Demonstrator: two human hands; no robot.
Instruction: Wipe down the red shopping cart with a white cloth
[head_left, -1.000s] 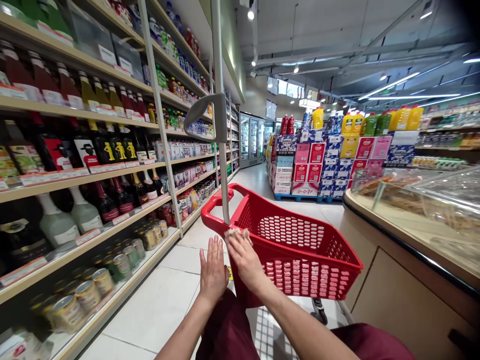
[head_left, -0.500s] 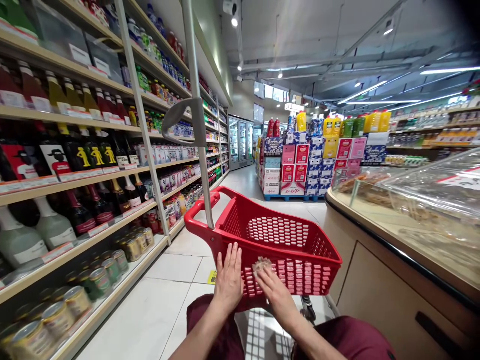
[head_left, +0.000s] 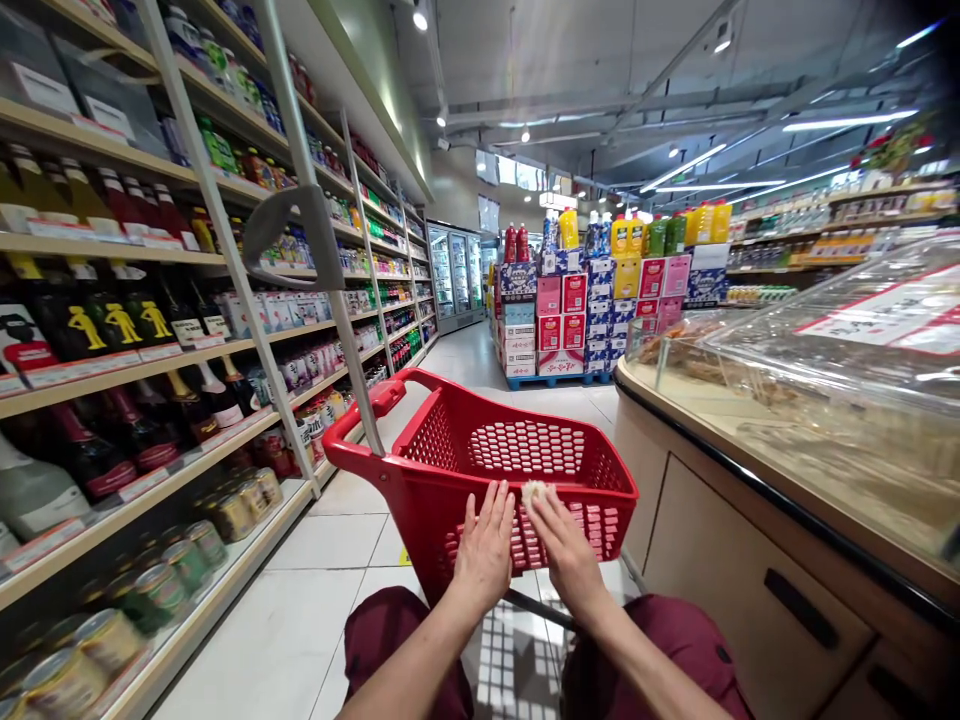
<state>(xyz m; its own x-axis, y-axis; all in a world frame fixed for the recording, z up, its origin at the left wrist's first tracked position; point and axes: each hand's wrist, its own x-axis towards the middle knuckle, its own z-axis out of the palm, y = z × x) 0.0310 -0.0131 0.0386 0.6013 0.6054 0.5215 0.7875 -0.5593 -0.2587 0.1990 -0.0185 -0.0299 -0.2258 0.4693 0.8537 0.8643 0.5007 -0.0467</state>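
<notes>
A red plastic shopping basket (head_left: 517, 455) on wheels stands on the tiled floor right in front of me, with its grey pull handle (head_left: 296, 225) rising to the upper left. My left hand (head_left: 486, 548) lies flat and open against the basket's near wall. My right hand (head_left: 562, 545) presses a small pale cloth (head_left: 532, 491) against the basket's near rim, fingers laid over it. My dark red trouser legs show at the bottom of the view.
Shelves of bottles (head_left: 112, 320) and cans (head_left: 161, 580) run along the left. On the right stands a counter (head_left: 750, 520) with clear covers over food. Stacked drink boxes on a pallet (head_left: 585, 310) and fridges (head_left: 454, 275) lie ahead down the aisle.
My right hand with the cloth has moved from the basket's left corner by the handle pole rightward along the near wall and up to the rim. My left hand went onto the basket wall.
</notes>
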